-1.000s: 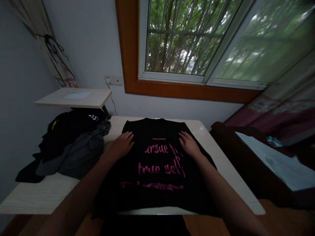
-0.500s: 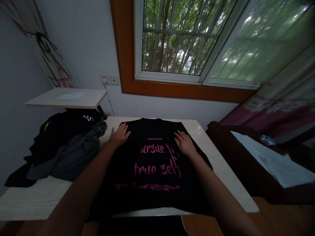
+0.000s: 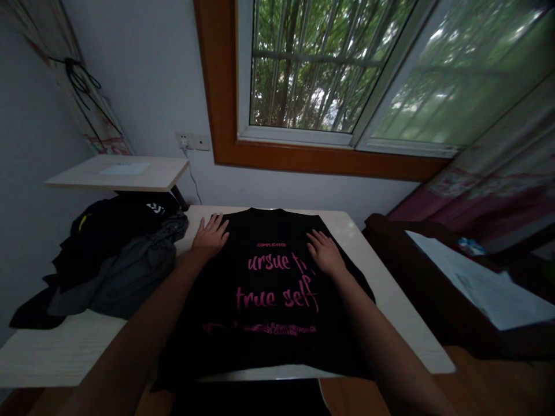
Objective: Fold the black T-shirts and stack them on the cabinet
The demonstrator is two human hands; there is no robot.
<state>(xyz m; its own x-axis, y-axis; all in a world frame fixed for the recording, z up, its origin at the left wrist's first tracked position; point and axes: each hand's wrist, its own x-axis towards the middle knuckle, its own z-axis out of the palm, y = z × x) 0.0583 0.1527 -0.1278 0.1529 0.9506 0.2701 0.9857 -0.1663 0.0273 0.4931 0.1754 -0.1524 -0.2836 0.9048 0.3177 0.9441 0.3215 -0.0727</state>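
Note:
A black T-shirt (image 3: pixel 269 277) with pink lettering lies spread out on the pale table, its neckline toward the wall. My left hand (image 3: pixel 211 236) rests flat near the shirt's upper left shoulder, fingers apart. On the upper right part of the shirt lies my right hand (image 3: pixel 326 252), also flat with its fingers stretched out, covering some of the lettering. Neither hand grips the cloth. My forearms hide parts of both sides of the shirt.
Dark crumpled clothes (image 3: pixel 117 254) are heaped at the table's left, below a raised wooden shelf (image 3: pixel 165 176) with a paper on it. The pale table (image 3: pixel 411 323) extends right. Beyond it stands a dark brown piece of furniture (image 3: pixel 455 323) bearing a white sheet (image 3: pixel 485 289).
My left hand has shifted slightly to the left and away from me at the shirt's shoulder. The right hand and the shirt look almost unchanged.

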